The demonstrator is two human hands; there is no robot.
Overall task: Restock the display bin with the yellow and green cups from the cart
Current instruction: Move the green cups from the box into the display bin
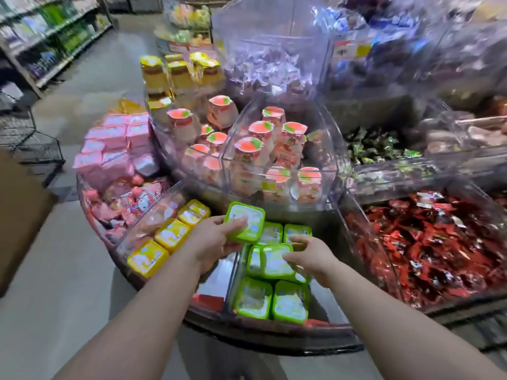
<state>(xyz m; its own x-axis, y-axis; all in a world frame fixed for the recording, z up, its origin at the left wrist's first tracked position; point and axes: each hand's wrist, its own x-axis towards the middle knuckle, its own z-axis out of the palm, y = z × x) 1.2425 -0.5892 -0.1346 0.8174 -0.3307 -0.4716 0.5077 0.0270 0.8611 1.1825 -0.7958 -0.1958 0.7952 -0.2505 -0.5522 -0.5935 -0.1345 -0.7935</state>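
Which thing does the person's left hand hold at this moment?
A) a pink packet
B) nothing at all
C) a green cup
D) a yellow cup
C: the left hand grips a green cup by its near edge, tilted above the display bin, while the yellow cups lie untouched in a row to its left.

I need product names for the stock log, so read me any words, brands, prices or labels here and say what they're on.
No text can be read here.
Green cup in the left hand: lid print blurred.
Yellow cups: lid print blurred.
Price tag: barcode shows, figures blurred.
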